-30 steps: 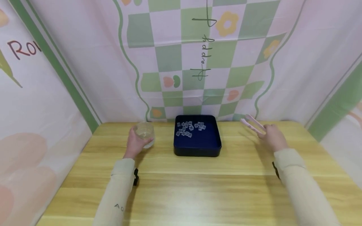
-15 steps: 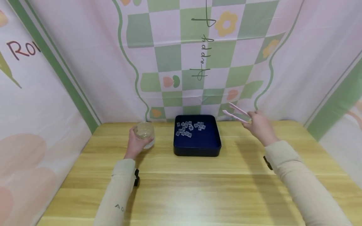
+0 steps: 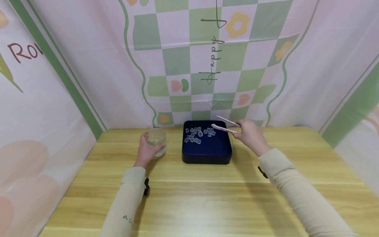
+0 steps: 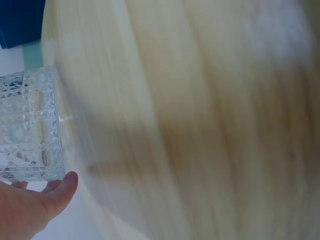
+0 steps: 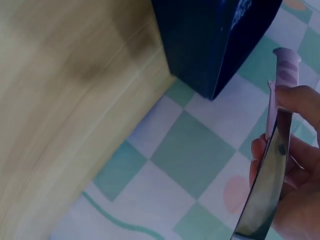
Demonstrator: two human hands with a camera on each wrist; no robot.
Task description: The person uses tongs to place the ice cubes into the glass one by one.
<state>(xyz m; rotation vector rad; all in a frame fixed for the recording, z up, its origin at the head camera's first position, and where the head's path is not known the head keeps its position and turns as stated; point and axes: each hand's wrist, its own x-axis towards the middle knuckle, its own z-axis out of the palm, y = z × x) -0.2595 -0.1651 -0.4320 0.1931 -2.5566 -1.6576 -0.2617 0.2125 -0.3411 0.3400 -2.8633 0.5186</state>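
My left hand [image 3: 146,151] grips a clear glass [image 3: 156,138] upright at the left of the tray; in the left wrist view the glass [image 4: 30,127] shows a cut pattern, with the thumb along its side. My right hand [image 3: 251,136] holds pink tongs [image 3: 226,128], their two arms spread, over the right back part of a dark blue tray [image 3: 207,150]. Small clear cubes [image 3: 193,135] lie in the tray in two loose groups. The tips of the tongs are close above the right group [image 3: 210,132]; nothing shows between them. In the right wrist view the tongs [image 5: 267,175] have a metal body.
A wooden table [image 3: 195,197] lies under everything. A patterned cloth [image 3: 204,59] hangs behind its back edge, close to the tray's far wall. Beige sleeves [image 3: 124,197] cover both forearms, with dark straps at the wrists.
The right hand has swung left with the tongs, from beside the tray to over it. My left hand and the glass have shifted slightly right, toward the tray.
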